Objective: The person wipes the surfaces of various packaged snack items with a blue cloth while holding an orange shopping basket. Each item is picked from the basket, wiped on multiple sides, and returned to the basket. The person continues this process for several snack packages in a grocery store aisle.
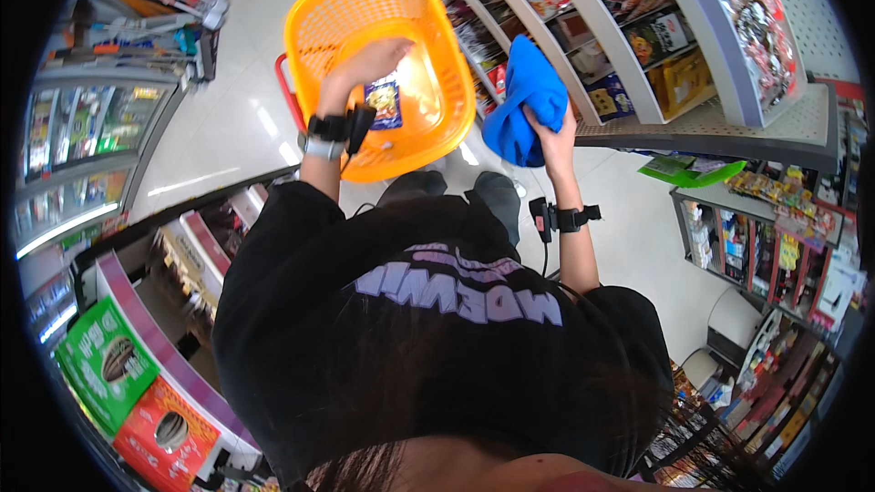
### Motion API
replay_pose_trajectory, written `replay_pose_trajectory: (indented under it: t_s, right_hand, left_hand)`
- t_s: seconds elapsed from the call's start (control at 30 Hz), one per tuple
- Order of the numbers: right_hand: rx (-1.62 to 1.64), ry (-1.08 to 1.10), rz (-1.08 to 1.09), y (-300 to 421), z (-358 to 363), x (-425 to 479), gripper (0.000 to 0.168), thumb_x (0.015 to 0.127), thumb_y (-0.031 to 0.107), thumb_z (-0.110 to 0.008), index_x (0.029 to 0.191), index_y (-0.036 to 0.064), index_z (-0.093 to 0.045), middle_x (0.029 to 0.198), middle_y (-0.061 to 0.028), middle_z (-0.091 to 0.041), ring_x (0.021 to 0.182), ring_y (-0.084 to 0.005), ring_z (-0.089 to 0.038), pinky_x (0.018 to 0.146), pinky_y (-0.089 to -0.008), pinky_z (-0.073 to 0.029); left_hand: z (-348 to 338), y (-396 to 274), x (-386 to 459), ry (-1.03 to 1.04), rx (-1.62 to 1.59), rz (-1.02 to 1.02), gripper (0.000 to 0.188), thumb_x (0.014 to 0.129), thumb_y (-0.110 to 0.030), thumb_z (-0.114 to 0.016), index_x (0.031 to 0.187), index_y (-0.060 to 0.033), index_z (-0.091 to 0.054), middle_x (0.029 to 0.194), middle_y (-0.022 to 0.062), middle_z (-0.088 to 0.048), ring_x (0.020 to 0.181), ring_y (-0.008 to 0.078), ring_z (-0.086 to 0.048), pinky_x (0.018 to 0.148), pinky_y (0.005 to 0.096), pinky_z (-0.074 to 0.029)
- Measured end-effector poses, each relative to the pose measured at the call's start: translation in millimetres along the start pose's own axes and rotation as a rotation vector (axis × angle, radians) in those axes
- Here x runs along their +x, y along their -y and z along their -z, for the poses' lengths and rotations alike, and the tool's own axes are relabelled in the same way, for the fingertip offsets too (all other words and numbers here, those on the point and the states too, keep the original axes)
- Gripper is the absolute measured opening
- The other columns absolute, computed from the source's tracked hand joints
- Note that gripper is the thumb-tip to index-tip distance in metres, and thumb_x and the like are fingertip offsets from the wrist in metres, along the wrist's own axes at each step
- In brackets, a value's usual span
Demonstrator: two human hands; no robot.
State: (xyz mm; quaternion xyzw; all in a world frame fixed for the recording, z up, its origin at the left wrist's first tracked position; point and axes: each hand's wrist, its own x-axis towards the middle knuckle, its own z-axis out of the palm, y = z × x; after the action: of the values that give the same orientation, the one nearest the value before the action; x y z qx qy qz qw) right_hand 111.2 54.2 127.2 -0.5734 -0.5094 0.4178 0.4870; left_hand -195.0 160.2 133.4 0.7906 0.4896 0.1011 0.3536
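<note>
An orange plastic shopping basket (448, 92) with a red handle (288, 92) is in front of me. Inside it lies a dark blue snack packet (383, 104). My left hand (379, 60) reaches over the basket, above the packet; its fingers are blurred, and whether they hold anything is hidden. My right hand (555, 137) grips a bunched blue cloth (525, 99) to the right of the basket, beside the shelves. Black straps with small devices circle both wrists, and the left wrist also bears a watch.
Shelves of packaged food (632, 14) stand close at the front right. Another shelf unit (154, 348) with green and red packets is at my left. A glass-door cooler (82, 130) stands further left. Tiled floor (622, 219) shows between the units.
</note>
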Motion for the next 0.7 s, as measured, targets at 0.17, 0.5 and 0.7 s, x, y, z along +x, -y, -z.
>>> replay_pose_trajectory:
  t_s: [0.17, 0.5, 0.7]
  right_hand:
    - [-0.090, 0.195, 0.068, 4, -45, 0, 0.057, 0.070, 0.015, -0.073, 0.118, 0.002, -0.047, 0.109, -0.0163, -0.057, 0.100, -0.0251, -0.056, 0.087, -0.0356, -0.043]
    - [-0.239, 0.177, 0.161, -24, -73, -26, 0.057, 0.071, 0.017, -0.067, 0.121, 0.004, -0.043, 0.114, -0.0222, -0.051, 0.106, -0.0382, -0.050, 0.090, -0.0406, -0.040]
    - [-0.333, 0.142, 0.190, -22, -71, -28, 0.060, 0.071, 0.022, -0.069, 0.122, 0.005, -0.042, 0.117, -0.0216, -0.049, 0.108, -0.0391, -0.048, 0.092, -0.0422, -0.039]
  left_hand:
    - [-14, 99, 30, 0.040, 0.078, 0.419, 0.043, 0.089, -0.036, -0.042, 0.111, -0.0018, -0.055, 0.107, 0.0172, -0.059, 0.098, 0.0305, -0.057, 0.081, 0.0375, -0.046]
    - [-138, 225, 43, 0.485, 0.390, 0.628, 0.039, 0.074, -0.035, -0.055, 0.101, -0.0097, -0.064, 0.111, 0.0132, -0.059, 0.100, 0.0287, -0.057, 0.083, 0.0379, -0.045]
    - [-194, 220, 52, 0.558, 0.510, 0.719, 0.048, 0.074, -0.032, -0.059, 0.111, -0.0042, -0.049, 0.117, 0.0185, -0.051, 0.104, 0.0329, -0.053, 0.086, 0.0430, -0.043]
